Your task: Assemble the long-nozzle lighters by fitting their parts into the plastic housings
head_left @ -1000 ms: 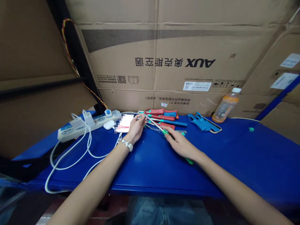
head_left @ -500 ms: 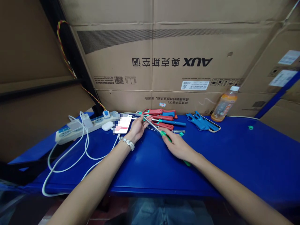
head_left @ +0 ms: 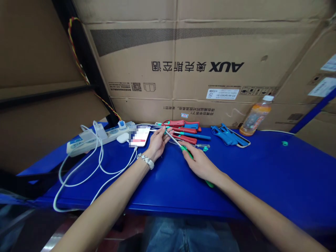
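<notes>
My right hand is wrapped round the green handle of a long-nose lighter, whose metal barrel points up and left. At the barrel's tip, my left hand is closed with thumb and fingers about the end, where a bit of teal shows. Just behind the hands lie several similar lighters with red bodies and blue bodies, partly overlapping. A small screwdriver with a clear handle rests beside a teal cap, to the right of the barrel.
A phone on a cable and a white earbud case lie left, near a power strip. Blue scissor-like tools lie partly over another phone. An orange drink bottle leans against the cardboard.
The whole view has shifted slightly, so things sit a little further right. My left fingers have shifted a little at the barrel's tip; my right hand keeps its grip.
</notes>
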Demonstrator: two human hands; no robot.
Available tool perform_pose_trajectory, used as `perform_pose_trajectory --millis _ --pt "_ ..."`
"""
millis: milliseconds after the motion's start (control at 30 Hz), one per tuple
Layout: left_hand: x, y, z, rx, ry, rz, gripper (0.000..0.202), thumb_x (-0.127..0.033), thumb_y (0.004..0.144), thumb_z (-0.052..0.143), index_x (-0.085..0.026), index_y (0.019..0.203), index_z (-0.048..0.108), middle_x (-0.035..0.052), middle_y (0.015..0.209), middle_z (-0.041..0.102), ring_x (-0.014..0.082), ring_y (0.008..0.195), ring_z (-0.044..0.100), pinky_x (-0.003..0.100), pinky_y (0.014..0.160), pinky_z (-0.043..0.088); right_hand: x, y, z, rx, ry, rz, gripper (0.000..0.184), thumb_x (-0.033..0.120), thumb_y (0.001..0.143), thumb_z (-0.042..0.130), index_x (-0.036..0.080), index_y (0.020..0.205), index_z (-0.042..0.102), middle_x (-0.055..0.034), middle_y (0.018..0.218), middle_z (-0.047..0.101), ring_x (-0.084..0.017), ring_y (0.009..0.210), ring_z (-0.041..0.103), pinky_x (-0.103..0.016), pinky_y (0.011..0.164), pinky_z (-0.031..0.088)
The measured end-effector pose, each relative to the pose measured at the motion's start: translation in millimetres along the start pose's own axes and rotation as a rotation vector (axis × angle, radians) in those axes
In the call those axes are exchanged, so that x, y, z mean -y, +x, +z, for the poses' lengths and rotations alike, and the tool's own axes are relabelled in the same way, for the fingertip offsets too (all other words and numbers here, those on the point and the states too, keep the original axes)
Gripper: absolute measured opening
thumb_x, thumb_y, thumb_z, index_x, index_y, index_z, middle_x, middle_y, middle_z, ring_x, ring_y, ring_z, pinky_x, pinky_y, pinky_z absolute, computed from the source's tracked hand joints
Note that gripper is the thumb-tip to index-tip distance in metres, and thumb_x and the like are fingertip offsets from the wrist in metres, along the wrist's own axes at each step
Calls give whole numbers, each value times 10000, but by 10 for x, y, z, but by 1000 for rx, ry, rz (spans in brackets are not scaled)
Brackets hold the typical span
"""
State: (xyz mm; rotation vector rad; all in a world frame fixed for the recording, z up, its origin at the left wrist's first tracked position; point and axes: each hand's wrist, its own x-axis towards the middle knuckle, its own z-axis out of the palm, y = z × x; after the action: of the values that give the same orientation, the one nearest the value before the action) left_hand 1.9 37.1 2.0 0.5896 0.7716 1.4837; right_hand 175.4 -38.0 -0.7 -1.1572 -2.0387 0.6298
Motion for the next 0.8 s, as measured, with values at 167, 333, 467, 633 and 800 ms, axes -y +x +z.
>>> perform_pose_trajectory --millis 167,333,467,633,800 --pt "7 -61 27 61 -19 -84 132 -203 960 559 -135 937 670 124 1135 723 176 1049 690 301 988 505 -55 47 61 -22 83 -19 376 292 961 425 237 1306 563 -70 1124 684 -216 1036 638 -399 958 481" --pt "170 -208 155 251 63 -175 171 -205 964 538 -151 950 699 92 1092 737 168 997 681 274 872 523 -98 169 109 -73 170 80 295 318 962 403 219 1210 526 -37 885 644 -175 739 620 -335 691 535" --pt "217 -256 126 330 110 -236 175 -296 911 616 -184 998 721 71 999 737 157 841 665 236 687 505 -124 196 157 -101 276 162 198 355 950 426 226 1097 398 6 800 582 -123 567 514 -238 486 451" --pt "165 -267 32 454 151 -224 189 -262 805 737 -173 971 728 46 857 705 135 692 615 248 642 486 -136 185 180 -109 378 175 218 395 939 445 251 999 293 15 822 560 -108 550 486 -210 444 417" --pt "150 -273 40 439 170 -190 129 -217 764 775 -149 837 693 41 809 700 136 698 636 263 710 502 -135 185 178 -162 333 142 236 411 933 458 251 990 294 -12 883 572 -151 692 580 -290 588 505"
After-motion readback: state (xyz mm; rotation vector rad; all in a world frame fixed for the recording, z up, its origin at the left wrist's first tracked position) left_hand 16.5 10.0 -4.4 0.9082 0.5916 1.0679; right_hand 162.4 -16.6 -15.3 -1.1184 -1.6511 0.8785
